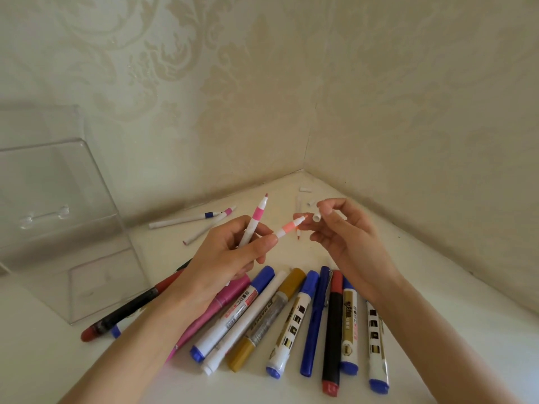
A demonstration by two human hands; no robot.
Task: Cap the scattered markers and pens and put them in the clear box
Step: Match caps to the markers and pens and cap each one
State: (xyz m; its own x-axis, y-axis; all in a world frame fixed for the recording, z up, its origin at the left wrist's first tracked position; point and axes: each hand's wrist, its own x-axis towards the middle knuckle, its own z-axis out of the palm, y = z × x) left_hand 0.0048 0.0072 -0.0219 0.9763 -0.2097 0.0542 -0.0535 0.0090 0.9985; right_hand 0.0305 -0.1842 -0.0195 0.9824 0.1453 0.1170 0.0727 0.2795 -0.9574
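Between our hands, above the tabletop [437, 316], the salmon-banded pen [287, 227] points its bare tip at a small white cap [316, 217]. Tip and cap are close but not yet joined. Our left hand [230, 255] has its fingers curled round this pen and round a second slim one, the pink-banded pen [256, 214], which stands up with its tip also bare. Our right hand [350, 240] pinches the cap between thumb and forefinger. A small red tip shows just under that hand, and we cannot tell what it belongs to.

Behind our hands, two more slim pens [180, 220] lie near the wall, and a few loose white caps [304, 189] sit in the corner. Nearer to us, the thick markers [291, 319] lie side by side in a rough fan, and most seem to have their caps on.

At the far left, well apart from all of these, stands the clear box [96, 258], and we can make out no pen inside it.

We judge the task barely begun: capping is under way on the slim pens, and everything has yet to go into the box.
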